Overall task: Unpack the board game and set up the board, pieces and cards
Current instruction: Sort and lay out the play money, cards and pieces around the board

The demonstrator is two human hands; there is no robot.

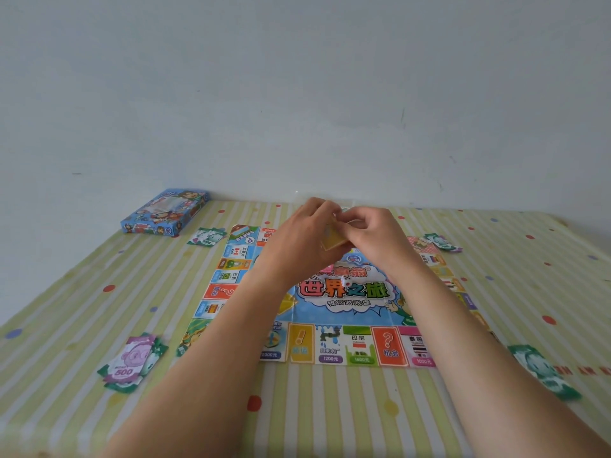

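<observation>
Head view: left hand [305, 226] and right hand [370, 229] together grasp a yellow card pack [332, 241] above the board [330, 345] at 12 o'clock; light, thin, best pinched by edges.

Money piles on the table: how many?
4, one off each board corner: far left by the box, far right, near left with the purple 500 note, near right, green. The arms could hide more.

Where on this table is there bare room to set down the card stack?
Bare cloth lies between the board's near edge and the table front, and left of the board between the 500 notes and box. The board's centre, under both hands and the die, is crowded.
</observation>
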